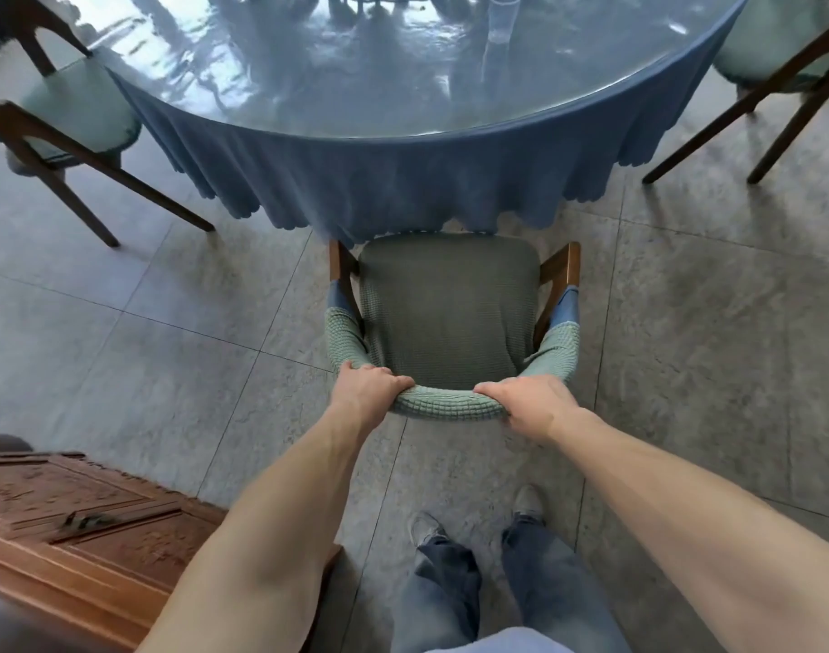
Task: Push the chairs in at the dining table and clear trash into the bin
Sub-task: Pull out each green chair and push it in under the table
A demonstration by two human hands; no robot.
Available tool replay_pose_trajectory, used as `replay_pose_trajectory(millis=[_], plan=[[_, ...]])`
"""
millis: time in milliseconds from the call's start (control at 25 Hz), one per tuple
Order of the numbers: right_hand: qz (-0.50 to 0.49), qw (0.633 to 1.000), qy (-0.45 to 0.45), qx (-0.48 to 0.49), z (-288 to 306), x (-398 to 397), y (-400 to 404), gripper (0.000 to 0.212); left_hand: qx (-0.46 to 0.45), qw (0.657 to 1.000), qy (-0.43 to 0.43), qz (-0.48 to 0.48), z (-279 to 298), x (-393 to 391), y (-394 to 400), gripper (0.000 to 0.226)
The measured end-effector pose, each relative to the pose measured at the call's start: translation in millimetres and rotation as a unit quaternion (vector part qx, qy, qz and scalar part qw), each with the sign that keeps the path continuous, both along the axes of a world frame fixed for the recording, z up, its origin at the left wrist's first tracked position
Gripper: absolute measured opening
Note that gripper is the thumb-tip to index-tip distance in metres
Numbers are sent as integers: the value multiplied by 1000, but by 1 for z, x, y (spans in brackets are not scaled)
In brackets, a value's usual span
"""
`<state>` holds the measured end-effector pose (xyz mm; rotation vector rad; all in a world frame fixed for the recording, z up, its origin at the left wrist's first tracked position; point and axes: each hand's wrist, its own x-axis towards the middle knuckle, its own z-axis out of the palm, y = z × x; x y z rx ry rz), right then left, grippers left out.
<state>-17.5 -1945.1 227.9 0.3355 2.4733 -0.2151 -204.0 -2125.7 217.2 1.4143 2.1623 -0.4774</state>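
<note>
A wooden chair (443, 304) with a green knitted cover stands right in front of me, facing the round dining table (403, 181), which wears a blue cloth under a glossy clear sheet. The seat's front edge sits just under the cloth's hanging hem. My left hand (365, 388) grips the left end of the curved backrest (450, 405). My right hand (530, 400) grips its right end. A clear plastic cup (499, 21) stands on the tabletop at the far side.
Two more green-seated chairs stand pulled out from the table, one at the left (68, 115) and one at the right (775, 54). A carved wooden cabinet (73, 511) is close at my lower left. My feet (473, 516) are on grey floor tiles.
</note>
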Motion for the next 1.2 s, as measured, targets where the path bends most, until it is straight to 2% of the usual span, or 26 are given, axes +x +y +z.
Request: replay_pose_trajectory(millis=[200,320,400,520,760,960,1200], plan=[[-77,994,10,-81,16,18,15,48,-83,992,-65,63,23,24,32,43],[-121,986,-10,-117,30,37,55,46,-113,980,-144,75,44,53,81,53],[-136,984,-22,-114,44,56,96,46,-105,973,-181,93,57,74,124,60],[-176,979,-19,-102,66,102,171,45,-72,976,-177,102,70,110,197,60],[-313,948,19,-57,92,230,309,40,-51,989,-142,-1,85,186,354,40],[-419,906,31,-48,91,317,370,43,-50,987,-119,-99,95,245,472,47],[-501,863,39,-50,85,377,423,38,-35,977,-121,-172,95,296,584,50]])
